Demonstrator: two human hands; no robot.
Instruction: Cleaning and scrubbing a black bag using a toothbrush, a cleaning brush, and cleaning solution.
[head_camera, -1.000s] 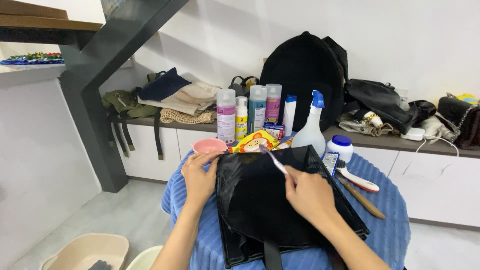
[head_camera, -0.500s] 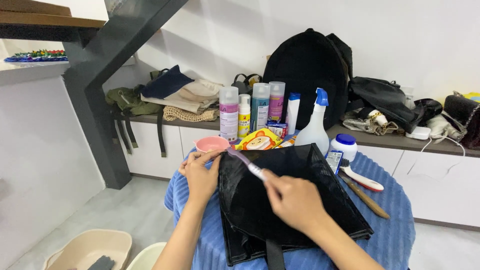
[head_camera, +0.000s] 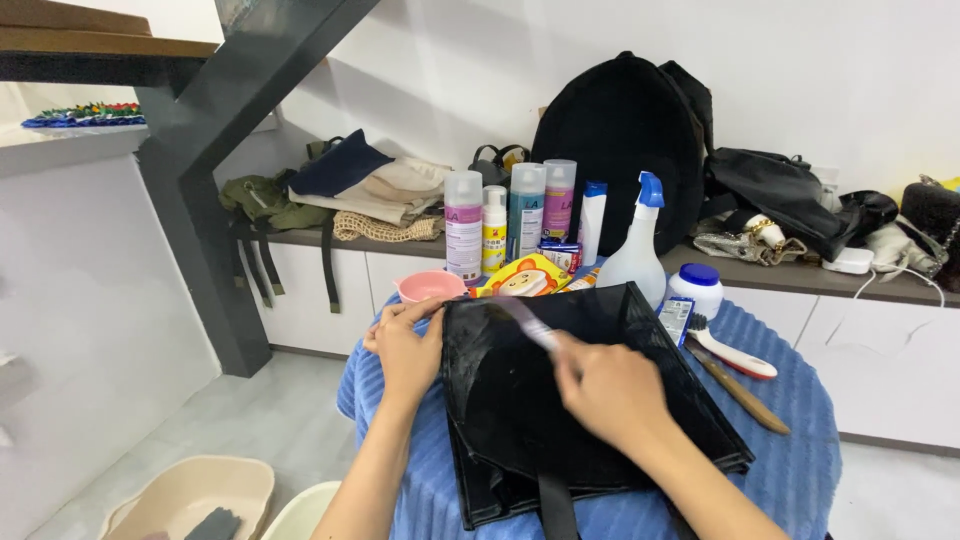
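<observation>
— Where's the brushing at?
— Black bag (head_camera: 580, 400) lies flat on the blue cloth (head_camera: 800, 450). Left hand (head_camera: 405, 345) pinches its corner; right hand (head_camera: 610, 390) grips a small brush (head_camera: 525, 322) near the top edge. Looks midway.

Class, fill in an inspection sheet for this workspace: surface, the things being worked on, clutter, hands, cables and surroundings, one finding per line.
Surface: round table under a blue ribbed cloth.
Job's things: black bag lies flat on the cloth; a small brush, blurred, is over its top edge.
Clutter: pink bowl, spray bottle, white jar with blue lid, tall bottles, two more brushes at the right.
Hands: left hand holds the bag's left edge; right hand grips the small brush.
Cables: white cord on the counter at the far right.
Surroundings: counter with a black backpack, folded clothes; beige basins on the floor.
</observation>
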